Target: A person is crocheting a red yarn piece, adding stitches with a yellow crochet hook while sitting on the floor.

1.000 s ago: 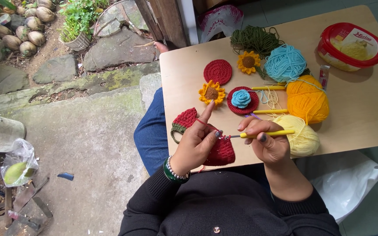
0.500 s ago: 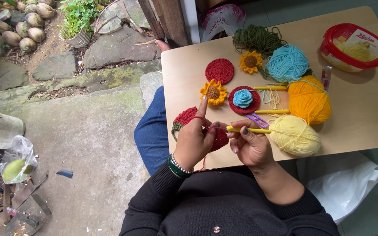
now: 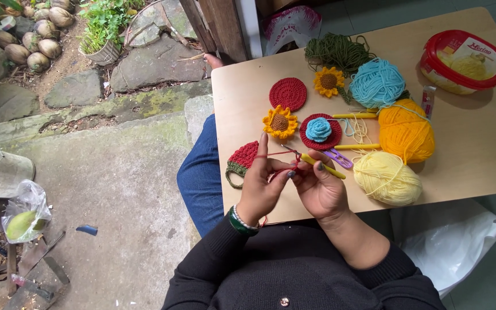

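We hold a yellow-handled crochet hook in our right hand, fingers clasped on its shaft, while our left hand pinches the red yarn strand, forefinger raised; both sit at the tabletop's six o'clock edge. Beneath the left hand, at nine o'clock, lies a red crocheted watermelon-slice piece with green edging, apparently part-worked. Farther out at twelve, a red crocheted disc and two crocheted sunflowers look complete; a pale yellow yarn ball lies at three.
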